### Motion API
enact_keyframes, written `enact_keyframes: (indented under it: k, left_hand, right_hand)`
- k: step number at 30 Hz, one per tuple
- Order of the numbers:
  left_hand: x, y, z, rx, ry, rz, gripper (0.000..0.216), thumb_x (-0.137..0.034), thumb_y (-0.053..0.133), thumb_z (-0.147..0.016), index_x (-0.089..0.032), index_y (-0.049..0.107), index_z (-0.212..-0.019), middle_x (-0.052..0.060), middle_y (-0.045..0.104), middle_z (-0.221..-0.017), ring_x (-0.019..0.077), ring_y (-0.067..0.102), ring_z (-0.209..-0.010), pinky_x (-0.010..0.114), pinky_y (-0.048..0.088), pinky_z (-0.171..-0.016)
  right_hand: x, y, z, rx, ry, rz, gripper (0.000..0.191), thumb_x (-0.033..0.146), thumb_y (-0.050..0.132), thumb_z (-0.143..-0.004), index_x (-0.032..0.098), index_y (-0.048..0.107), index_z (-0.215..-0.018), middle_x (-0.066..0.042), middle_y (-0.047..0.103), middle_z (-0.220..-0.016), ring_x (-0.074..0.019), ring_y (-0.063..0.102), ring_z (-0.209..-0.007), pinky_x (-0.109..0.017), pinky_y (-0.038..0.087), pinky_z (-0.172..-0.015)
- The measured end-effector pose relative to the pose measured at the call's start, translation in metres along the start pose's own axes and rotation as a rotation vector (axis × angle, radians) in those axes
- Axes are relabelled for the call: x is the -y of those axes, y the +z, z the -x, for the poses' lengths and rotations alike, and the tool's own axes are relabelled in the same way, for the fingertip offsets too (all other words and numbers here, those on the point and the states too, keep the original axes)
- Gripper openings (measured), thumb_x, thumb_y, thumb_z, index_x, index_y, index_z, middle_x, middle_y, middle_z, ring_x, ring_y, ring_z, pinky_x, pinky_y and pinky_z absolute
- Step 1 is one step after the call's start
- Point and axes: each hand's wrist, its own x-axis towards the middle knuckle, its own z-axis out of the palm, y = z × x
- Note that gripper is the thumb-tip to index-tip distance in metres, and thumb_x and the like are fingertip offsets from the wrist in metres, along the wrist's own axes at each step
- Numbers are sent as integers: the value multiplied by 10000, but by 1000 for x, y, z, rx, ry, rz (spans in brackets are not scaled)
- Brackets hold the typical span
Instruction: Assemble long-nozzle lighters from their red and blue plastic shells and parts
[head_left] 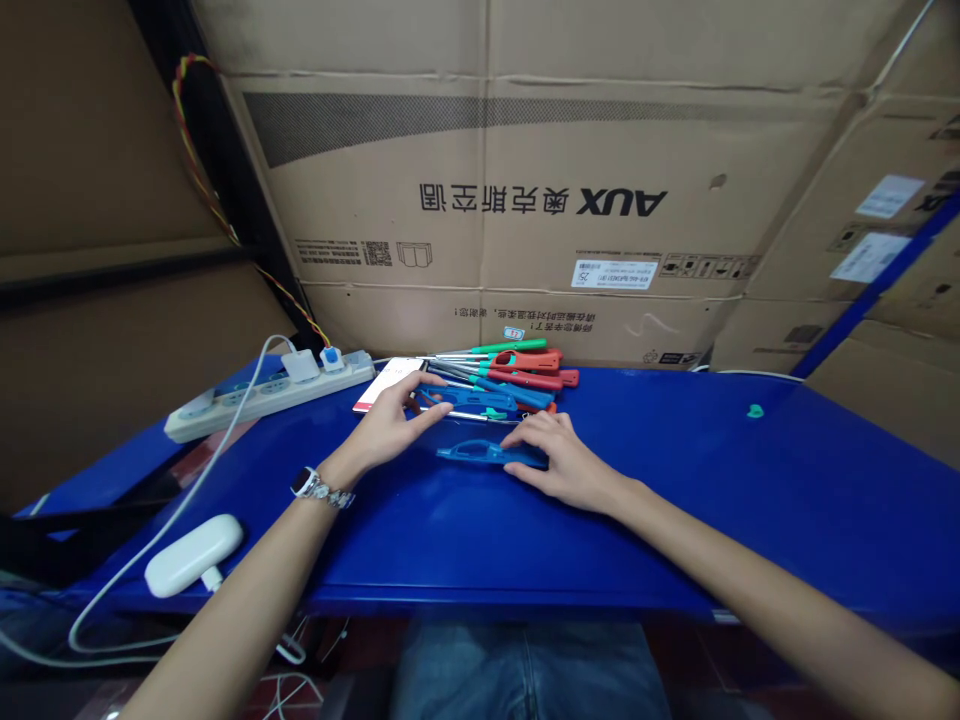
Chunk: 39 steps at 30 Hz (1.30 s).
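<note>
My right hand (562,460) lies over the right end of a blue plastic lighter-shaped piece (484,455) that rests flat on the blue table (675,500); its fingers curl down onto it. My left hand (390,425), with a watch on the wrist, reaches toward a pile of long-nosed lighters (502,380) in blue, red and green. Its fingers are stretched out and touch a blue one at the pile's near edge.
A white power strip (270,390) with plugs sits at the back left, and a white adapter (193,555) with a cable lies near the front left edge. A white-and-red card (382,385) lies beside the pile. A small green bit (755,410) lies at the right. Cardboard boxes (525,200) wall the back.
</note>
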Motion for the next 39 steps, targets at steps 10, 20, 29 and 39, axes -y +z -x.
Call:
enact_keyframes:
  k: [10,20,29,39]
  left_hand:
    - [1,19,11,293,-9,-31,371,-480,649,-848,-205,599,-1091,45,666,-1020,171,615,-784,327,515,-727]
    - [-1,25,15,379,107,-164,290,-412,717,-793,-196,658,-978,67,636,-1023,221,601,-961,392,499,-882]
    - [5,23,14,331,121,-165,266,-419,652,-856,-191,650,-992,61,640,-993,207,598,-918,373,500,-851]
    - [7,24,-8,234,284,-527,164,-210,493,-947,-178,622,-1042,84,615,-1047,241,561,-998,399,458,-906]
  right_hand:
    - [-50,-46,-13,-326,189,-61,171,330,671,-840,209,670,-961,-65,684,-1016,-227,636,-946,-401,476,-858]
    - [-67,-19,-81,-186,250,221,123,296,672,-816,204,692,-896,-76,646,-998,-281,579,-1016,-467,366,-889]
    - [-64,-17,-73,-208,237,250,132,303,651,-829,210,688,-916,-89,618,-1026,-299,550,-1039,-449,380,-864]
    - [-52,-19,-34,-269,133,134,109,153,543,-808,183,647,-823,-58,647,-883,-195,589,-811,-315,429,-727]
